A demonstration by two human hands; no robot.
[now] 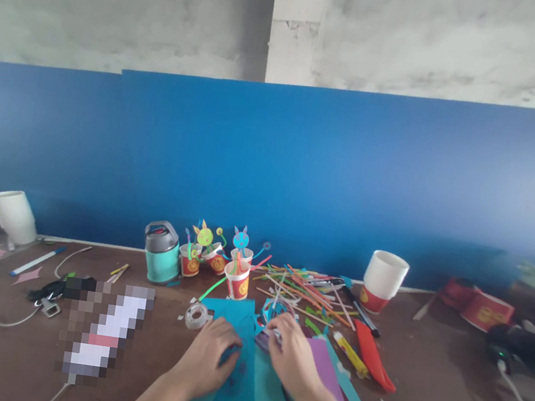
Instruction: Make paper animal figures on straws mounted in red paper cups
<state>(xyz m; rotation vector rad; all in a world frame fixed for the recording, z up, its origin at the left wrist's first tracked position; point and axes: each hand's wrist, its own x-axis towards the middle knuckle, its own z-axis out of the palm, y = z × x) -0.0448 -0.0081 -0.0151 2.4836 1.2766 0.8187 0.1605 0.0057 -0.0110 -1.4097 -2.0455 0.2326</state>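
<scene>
My left hand (208,357) is over the blue paper (234,395), fingers curled toward the thumb around something small and dark blue that I cannot make out. To its right, my right hand (294,355) has its fingers bent down on a greyish-purple thing (265,341), too blurred to name. A purple sheet (326,371) lies partly beneath the right hand, and a dark rounded object (290,399) shows under that wrist. Just beyond the left hand is a roll of clear tape (196,316). Blue paper scraps (266,310) lie beyond the right fingers.
A paper cup (236,285) with straws stands ahead, before cups bearing paper animal faces (241,240). Loose straws (309,293), a yellow tube (350,355) and a red pouch-like thing (372,354) lie right. A teal flask (161,255) and stacked cups (384,280) stand at the back.
</scene>
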